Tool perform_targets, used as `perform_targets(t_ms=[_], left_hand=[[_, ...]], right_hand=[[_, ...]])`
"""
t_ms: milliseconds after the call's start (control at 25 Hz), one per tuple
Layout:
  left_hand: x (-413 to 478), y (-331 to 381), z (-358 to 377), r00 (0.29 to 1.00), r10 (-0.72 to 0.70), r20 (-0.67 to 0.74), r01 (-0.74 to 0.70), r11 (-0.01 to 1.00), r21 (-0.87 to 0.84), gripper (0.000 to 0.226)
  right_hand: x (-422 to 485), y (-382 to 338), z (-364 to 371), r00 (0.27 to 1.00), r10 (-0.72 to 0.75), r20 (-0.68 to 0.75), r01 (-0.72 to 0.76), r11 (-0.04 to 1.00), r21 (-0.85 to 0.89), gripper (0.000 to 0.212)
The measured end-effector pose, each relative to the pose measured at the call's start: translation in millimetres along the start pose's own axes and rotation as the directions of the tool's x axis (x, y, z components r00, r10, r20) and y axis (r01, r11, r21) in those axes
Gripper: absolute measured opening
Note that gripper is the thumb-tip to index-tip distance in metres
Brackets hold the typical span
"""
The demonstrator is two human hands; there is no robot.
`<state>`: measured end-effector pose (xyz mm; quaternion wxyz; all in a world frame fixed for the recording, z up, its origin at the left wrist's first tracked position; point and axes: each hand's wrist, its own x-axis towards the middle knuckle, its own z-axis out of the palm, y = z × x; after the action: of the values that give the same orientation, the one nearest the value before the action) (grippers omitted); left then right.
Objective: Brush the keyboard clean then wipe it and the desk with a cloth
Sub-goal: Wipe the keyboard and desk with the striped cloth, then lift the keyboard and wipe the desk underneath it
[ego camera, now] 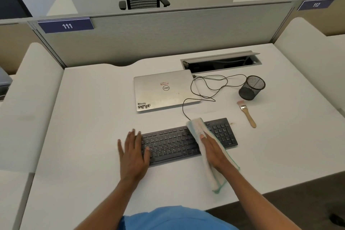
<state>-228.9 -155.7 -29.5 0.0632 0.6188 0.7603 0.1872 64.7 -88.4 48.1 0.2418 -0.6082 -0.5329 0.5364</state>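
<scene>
Keyboard (173,142) lies near the front edge of a white desk (93,108). The left hand (133,153) rests flat on its left end, fingers straight and slightly spread. The right hand (212,150), fingers straight and together, presses a folded cloth (197,127) onto its right half. Behind lie a closed laptop (164,89), a brush (247,113) and a mesh cup (252,87); a grey partition (158,37) backs the desk.

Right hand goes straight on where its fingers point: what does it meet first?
The right hand, flat on the cloth, points up-left. Past the far edge of the keyboard, likely the black cable first, then the Dell laptop.
</scene>
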Motion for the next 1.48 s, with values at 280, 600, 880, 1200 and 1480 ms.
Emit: perform_targets(t_ms=[280, 600, 880, 1200, 1480], left_hand=[[41, 94, 12, 0.807, 0.342, 0.481, -0.44, 0.892, 0.106, 0.12], [62, 122, 18, 0.747, 0.236, 0.622, -0.452, 0.866, 0.215, 0.142], [73, 135, 9, 0.75, 0.286, 0.596, -0.48, 0.856, 0.194, 0.148], [107, 146, -19, 0.772, 0.336, 0.54, -0.488, 0.858, 0.164, 0.149], [171, 162, -67, 0.814, 0.385, 0.436, -0.476, 0.872, 0.119, 0.149]], right_hand=[[-10, -3, -64, 0.95, 0.207, -0.234, -0.105, 0.917, 0.386, 0.061], [-69, -8, -160, 0.911, 0.214, -0.352, -0.066, 0.919, 0.389, 0.042], [-85, 8, -186, 0.925, 0.038, -0.379, -0.053, 0.998, -0.03, 0.039], [-64, 106, -126, 0.952, 0.022, -0.306, -0.121, 0.943, -0.311, 0.052], [-42, 140, -139, 0.978, -0.169, -0.124, 0.0, 0.594, -0.804, 0.079]])
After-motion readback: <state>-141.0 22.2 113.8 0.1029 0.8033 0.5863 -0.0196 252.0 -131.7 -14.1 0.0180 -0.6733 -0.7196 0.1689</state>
